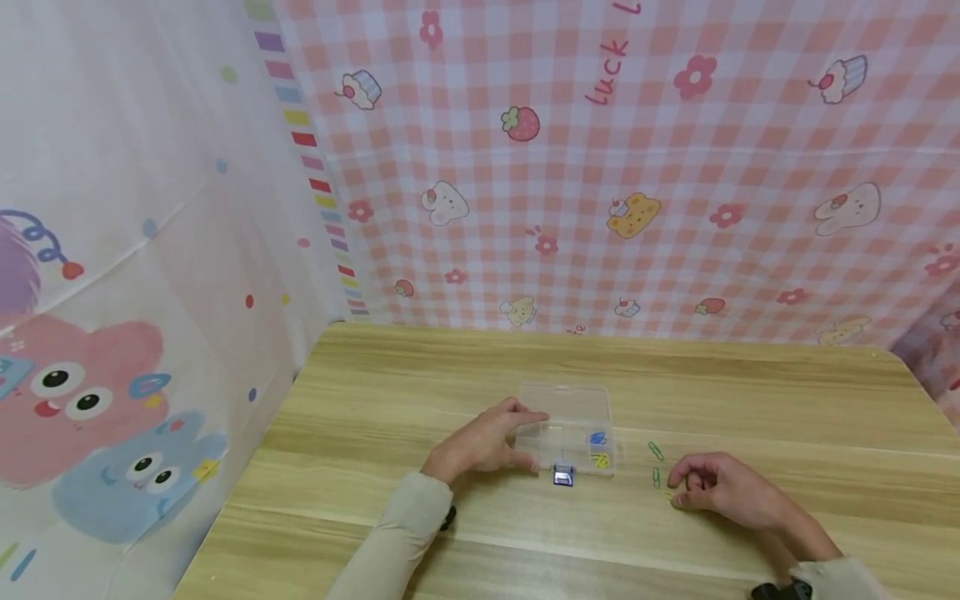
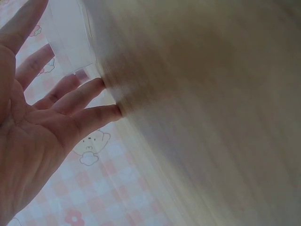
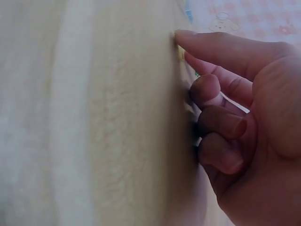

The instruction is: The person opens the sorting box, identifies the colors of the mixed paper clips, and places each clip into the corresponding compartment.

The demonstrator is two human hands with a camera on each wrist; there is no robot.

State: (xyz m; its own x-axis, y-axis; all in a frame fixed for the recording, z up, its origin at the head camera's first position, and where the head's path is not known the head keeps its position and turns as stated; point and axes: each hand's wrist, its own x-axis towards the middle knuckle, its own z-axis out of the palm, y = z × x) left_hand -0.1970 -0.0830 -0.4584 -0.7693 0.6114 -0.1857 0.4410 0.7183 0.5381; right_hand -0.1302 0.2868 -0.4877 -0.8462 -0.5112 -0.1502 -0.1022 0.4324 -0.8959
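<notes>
Nearest, pinned against the wooden table point(image 1: 750, 400) by the right hand point(image 1: 720, 487): a yellow paper clip point(image 1: 670, 495), caught at the index fingertip point(image 3: 181, 35), the other fingers curled in. Could not be told whether lifted off the wood at all.

Left lying loose just beyond: two green paper clips point(image 1: 656, 463), close beside that hand.

Farther in and to the left, touched only by the left hand point(image 1: 487, 446), fingers straight and relaxed, gripping nothing: a clear compartment box point(image 1: 562, 398), lid back, holding a blue clip point(image 1: 597, 437) and yellow clips point(image 1: 600, 459) in its right-hand cells.

Judged risky: so thin and flat a clip, apt to skid from under the fingertip or knock into the green ones. Risky too: so light a box, under nothing firmer than a flat touch, apt to slide and spill.

Hung behind it all: a pink checked cloth point(image 1: 600, 167).
</notes>
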